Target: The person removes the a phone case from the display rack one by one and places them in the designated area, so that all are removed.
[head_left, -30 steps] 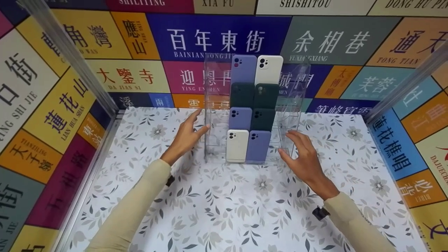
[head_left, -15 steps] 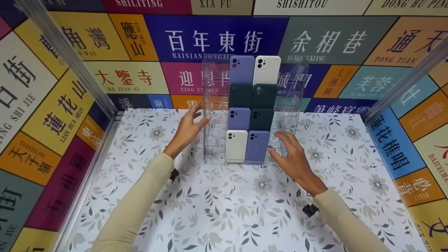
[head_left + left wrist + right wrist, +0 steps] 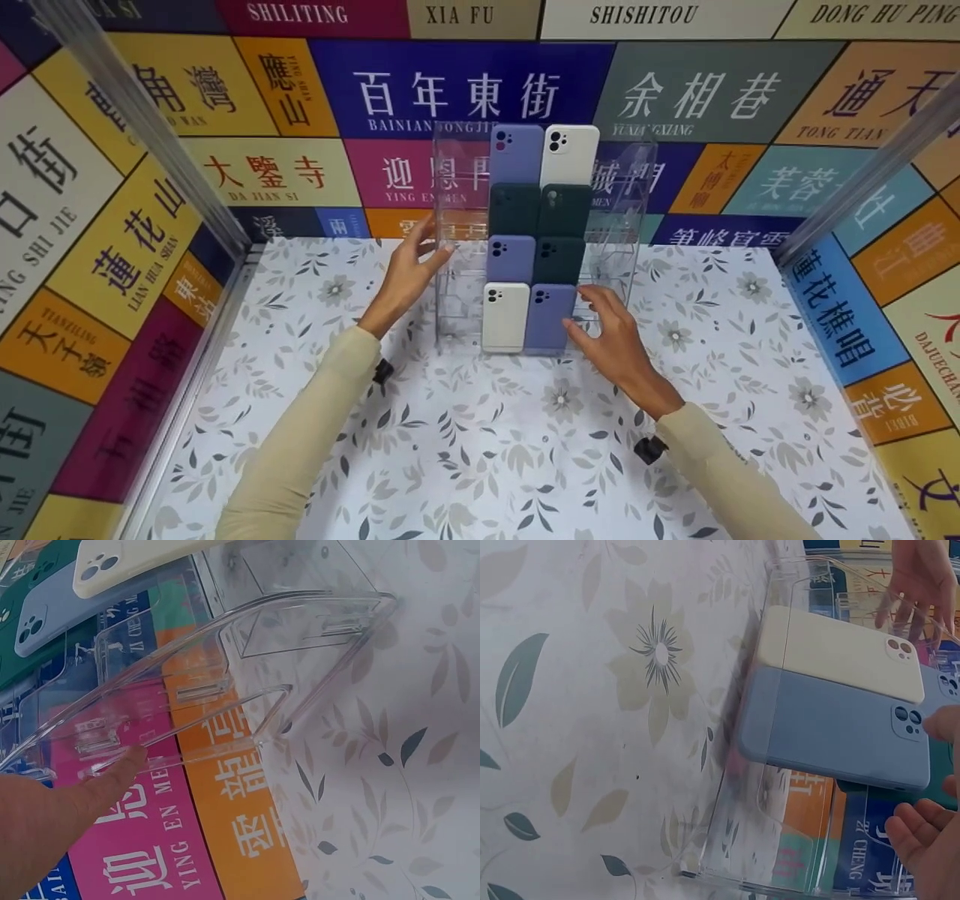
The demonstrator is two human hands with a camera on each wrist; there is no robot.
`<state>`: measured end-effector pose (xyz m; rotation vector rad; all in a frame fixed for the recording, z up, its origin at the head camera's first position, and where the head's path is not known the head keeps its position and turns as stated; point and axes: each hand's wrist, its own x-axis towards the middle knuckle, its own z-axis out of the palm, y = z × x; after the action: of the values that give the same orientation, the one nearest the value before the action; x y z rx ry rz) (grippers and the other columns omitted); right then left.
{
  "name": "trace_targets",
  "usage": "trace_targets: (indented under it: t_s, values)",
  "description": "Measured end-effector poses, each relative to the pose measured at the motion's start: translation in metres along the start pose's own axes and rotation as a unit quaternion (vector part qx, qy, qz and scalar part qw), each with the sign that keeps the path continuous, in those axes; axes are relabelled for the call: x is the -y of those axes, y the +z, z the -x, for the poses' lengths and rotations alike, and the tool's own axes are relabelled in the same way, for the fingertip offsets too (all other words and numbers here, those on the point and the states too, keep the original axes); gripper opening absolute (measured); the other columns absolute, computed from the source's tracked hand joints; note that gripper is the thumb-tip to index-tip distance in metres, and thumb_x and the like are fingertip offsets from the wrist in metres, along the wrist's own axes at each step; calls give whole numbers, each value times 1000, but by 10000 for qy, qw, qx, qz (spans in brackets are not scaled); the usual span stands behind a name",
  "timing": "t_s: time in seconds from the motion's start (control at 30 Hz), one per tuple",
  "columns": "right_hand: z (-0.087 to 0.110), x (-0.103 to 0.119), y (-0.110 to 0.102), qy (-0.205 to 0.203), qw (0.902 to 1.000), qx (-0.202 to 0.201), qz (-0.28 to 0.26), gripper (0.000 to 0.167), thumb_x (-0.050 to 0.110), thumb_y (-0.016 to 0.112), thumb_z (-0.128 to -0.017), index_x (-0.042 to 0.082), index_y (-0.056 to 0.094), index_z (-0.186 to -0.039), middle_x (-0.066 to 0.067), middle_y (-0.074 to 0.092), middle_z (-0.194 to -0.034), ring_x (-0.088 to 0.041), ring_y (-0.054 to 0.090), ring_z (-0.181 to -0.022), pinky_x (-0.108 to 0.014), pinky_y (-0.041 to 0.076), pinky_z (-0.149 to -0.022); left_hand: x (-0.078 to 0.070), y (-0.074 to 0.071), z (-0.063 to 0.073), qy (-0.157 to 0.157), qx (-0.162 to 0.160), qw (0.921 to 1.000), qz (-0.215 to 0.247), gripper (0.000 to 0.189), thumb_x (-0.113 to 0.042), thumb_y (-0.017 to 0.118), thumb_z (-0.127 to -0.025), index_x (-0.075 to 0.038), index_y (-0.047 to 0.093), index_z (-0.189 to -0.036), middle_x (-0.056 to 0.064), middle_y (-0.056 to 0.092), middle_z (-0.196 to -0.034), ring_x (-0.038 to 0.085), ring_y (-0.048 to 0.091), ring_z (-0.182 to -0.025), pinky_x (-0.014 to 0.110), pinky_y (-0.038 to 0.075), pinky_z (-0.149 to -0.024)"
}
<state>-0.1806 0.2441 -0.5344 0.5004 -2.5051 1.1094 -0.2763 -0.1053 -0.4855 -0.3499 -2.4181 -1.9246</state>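
Note:
A tiered clear acrylic stand (image 3: 459, 300) holds two columns of phone cases. The lowest row has a white case (image 3: 505, 319) on the left and a purple-blue case (image 3: 551, 319) on the right. My left hand (image 3: 407, 277) is at the stand's left side, thumb laid against its clear side panel. My right hand (image 3: 611, 337) reaches to the purple-blue case's right edge, thumb and fingers spread apart. In the right wrist view the thumb tip overlaps the camera cutout, while the other fingers (image 3: 911, 829) lie beyond the case's edge.
Higher tiers carry dark green cases (image 3: 514, 210), another purple-blue case (image 3: 511, 259), and a white case (image 3: 571, 154) at the top. A leaf-patterned tabletop (image 3: 480, 450) lies under the stand. Colourful sign panels (image 3: 720, 90) form the walls, with metal posts (image 3: 187, 150) at the corners.
My right hand has moved left from outside the stand to the lowest purple-blue case. My left hand has shifted slightly up along the stand's left side. The cases keep their places.

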Motion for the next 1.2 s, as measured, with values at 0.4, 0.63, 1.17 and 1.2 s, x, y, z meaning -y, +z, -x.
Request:
trace_targets:
  t_s: [0.4, 0.63, 1.17, 1.2]
  values:
    - [-1, -3, 8, 98, 9998, -55, -188, 56, 9, 84, -99, 0, 63, -150, -19, 62, -145, -39, 67, -123, -58, 58, -102, 3, 3, -6, -3, -46, 10000, -58, 72, -24, 69, -111, -11, 36, -173, 21, 57, -159, 39, 61, -138, 52, 54, -112]
    - [-2, -2, 12, 213, 9995, -13, -222, 57, 11, 84, -99, 2, 62, -151, -19, 61, -145, -37, 68, -122, -58, 59, -102, 9, 3, -8, 0, -6, 10000, -52, 70, -26, 66, -112, -12, 36, -173, 20, 56, -160, 40, 58, -140, 56, 53, -114]
    - [-6, -6, 12, 142, 9997, -79, -187, 46, 0, 77, -102, -2, 63, -145, -19, 65, -131, -34, 71, -114, -50, 62, -96, 9, 4, -9, 89, 146, 9998, 49, 72, -23, 64, -114, -15, 28, -176, 18, 53, -164, 42, 59, -138, 57, 54, -112]
    - [-6, -6, 12, 115, 9997, -104, -194, 43, 0, 76, -102, -2, 64, -143, -19, 65, -130, -33, 71, -113, -49, 63, -96, 9, 4, -9, 82, 154, 9998, 37, 72, -23, 63, -114, -15, 29, -176, 18, 52, -165, 42, 59, -139, 57, 54, -112]
